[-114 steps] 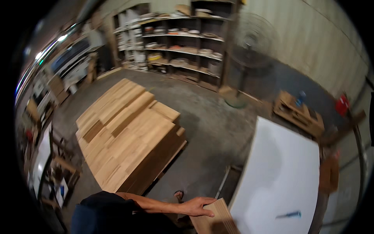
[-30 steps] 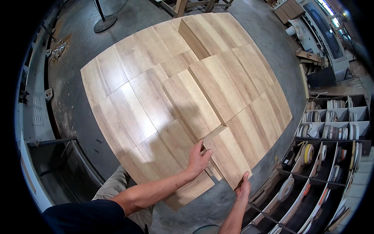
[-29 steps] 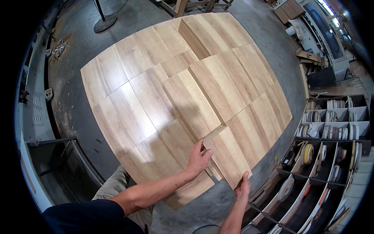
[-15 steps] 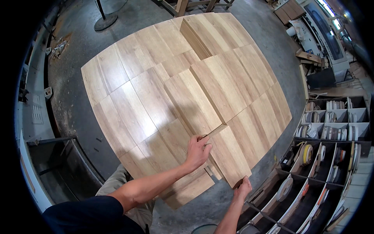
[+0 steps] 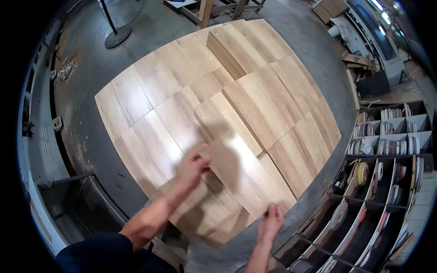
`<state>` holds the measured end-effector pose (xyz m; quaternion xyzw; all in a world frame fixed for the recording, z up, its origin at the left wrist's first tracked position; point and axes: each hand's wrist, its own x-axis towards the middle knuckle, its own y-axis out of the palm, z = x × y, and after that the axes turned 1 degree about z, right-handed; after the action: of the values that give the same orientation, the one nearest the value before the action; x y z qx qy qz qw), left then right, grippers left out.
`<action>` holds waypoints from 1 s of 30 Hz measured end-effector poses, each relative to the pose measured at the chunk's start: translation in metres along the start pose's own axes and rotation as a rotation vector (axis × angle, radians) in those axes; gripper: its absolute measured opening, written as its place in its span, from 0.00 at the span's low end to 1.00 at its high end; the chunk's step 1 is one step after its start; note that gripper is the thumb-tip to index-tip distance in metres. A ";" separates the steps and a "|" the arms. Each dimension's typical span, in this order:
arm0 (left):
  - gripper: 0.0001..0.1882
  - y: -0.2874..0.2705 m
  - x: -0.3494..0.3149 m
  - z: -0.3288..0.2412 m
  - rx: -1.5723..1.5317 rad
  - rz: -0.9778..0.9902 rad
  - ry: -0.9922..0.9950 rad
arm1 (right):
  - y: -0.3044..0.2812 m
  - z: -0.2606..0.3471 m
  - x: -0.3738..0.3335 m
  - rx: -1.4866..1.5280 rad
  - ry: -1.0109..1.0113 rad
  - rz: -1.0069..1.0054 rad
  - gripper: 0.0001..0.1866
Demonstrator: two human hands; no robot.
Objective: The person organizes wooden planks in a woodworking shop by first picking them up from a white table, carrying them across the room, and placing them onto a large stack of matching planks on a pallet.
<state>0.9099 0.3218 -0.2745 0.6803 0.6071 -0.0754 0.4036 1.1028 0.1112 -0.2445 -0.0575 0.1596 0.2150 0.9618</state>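
Note:
A loose wood-grain panel (image 5: 255, 179) lies slanting over the stacks on the near right part of the pile. My left hand (image 5: 195, 167), smeared by motion, is at the panel's left edge with its fingers curled in, closed on that edge as far as the blur shows. My right hand (image 5: 271, 221) pinches the panel's near edge, close to its corner. Underneath and around are stacks of similar wood-grain boards (image 5: 268, 98), at uneven heights. Shadows of my arm and head darken the boards beside the left hand.
A divided rack (image 5: 350, 202) with rolls of edging stands at the right. A dark open bin (image 5: 82, 200) is at the left. A stand with a round base (image 5: 117, 38) and a wooden frame (image 5: 205, 14) are beyond the pile. Machinery (image 5: 380, 41) stands far right.
The panel has shifted leftward and shows more of its broad face. My left hand has moved left with its edge; my right hand has moved slightly left and down.

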 end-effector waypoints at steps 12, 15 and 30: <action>0.31 -0.078 0.134 -0.100 0.083 -0.057 -0.042 | 0.120 -0.058 -0.034 0.430 0.522 0.089 0.21; 0.29 -0.068 0.150 -0.084 0.056 -0.029 -0.027 | 0.055 -0.080 -0.021 0.461 0.575 -0.171 0.27; 0.32 -0.020 0.148 -0.060 0.212 -0.036 0.008 | 0.001 -0.040 0.050 1.034 0.542 -0.396 0.27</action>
<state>0.9057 0.4721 -0.3313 0.7086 0.6094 -0.1436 0.3256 1.1344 0.1246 -0.2989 0.3351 0.4682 -0.0952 0.8121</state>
